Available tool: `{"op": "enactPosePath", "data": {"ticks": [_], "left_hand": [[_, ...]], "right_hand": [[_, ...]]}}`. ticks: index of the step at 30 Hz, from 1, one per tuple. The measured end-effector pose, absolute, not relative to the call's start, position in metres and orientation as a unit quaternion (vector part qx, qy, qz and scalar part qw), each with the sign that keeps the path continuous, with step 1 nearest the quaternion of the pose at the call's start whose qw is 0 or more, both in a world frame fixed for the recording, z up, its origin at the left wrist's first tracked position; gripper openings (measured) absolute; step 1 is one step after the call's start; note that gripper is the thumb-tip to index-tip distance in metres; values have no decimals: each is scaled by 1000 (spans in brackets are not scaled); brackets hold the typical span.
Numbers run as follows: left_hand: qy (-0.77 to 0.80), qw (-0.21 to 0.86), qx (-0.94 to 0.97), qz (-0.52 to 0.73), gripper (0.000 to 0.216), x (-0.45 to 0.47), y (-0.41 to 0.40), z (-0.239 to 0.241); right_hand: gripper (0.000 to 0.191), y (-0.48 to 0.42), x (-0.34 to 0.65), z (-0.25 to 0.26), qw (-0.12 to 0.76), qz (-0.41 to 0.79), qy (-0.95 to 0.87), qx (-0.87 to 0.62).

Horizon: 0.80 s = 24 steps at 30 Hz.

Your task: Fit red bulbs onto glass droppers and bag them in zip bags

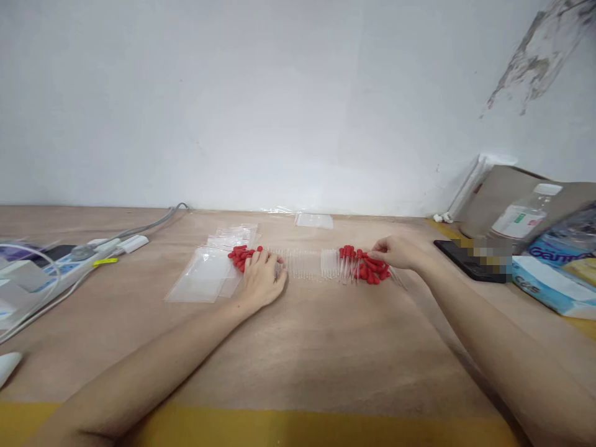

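Two rows of clear glass droppers with red rubber bulbs lie side by side on the wooden table [298, 347]. The left pile of droppers [241, 256] has its bulbs to the left, the right pile [370, 268] has them to the right, and the clear tubes [307, 266] meet in the middle. My left hand [261, 280] rests palm down on the left pile, fingers curled over the tubes. My right hand [395, 251] is closed in a pinch at the red bulbs of the right pile.
Clear zip bags [205, 273] lie left of the droppers, one more [314, 220] near the wall. A power strip with cables [84, 257] is at far left. At right are a black phone [460, 259], a plastic bottle [524, 217], cardboard and blue packets [549, 282].
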<state>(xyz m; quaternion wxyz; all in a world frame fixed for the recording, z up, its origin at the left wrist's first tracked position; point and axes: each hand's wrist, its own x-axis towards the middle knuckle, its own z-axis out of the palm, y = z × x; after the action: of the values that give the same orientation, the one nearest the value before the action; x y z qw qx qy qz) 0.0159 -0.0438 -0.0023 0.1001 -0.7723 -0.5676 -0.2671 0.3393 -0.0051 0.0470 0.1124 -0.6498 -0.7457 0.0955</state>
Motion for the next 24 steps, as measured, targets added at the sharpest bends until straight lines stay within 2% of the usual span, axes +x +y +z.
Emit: {"op": "enactPosePath", "data": {"ticks": [3,9,13,18,21,24], "left_hand": [[-585,125,-763,-245,18,17,-29,2],[-638,137,-742,-155,32,39,0,9],[-686,107,-713,-99,41,50,12,10],[-696,79,-707,-99,39,52,18,14],[-681,83,-719,-114,33,50,11,22],[-588,76,-784,-185,27,44,-8,25]], "right_hand": [[21,-14,345,40,109,116,-750,-642],[7,-15,339,29,128,34,-738,-661],[10,-14,340,31,156,18,-730,-665],[27,-11,334,29,317,20,-702,-637],[25,-18,310,20,418,16,-694,-586],[20,-38,274,6,485,24,-718,-499]]}}
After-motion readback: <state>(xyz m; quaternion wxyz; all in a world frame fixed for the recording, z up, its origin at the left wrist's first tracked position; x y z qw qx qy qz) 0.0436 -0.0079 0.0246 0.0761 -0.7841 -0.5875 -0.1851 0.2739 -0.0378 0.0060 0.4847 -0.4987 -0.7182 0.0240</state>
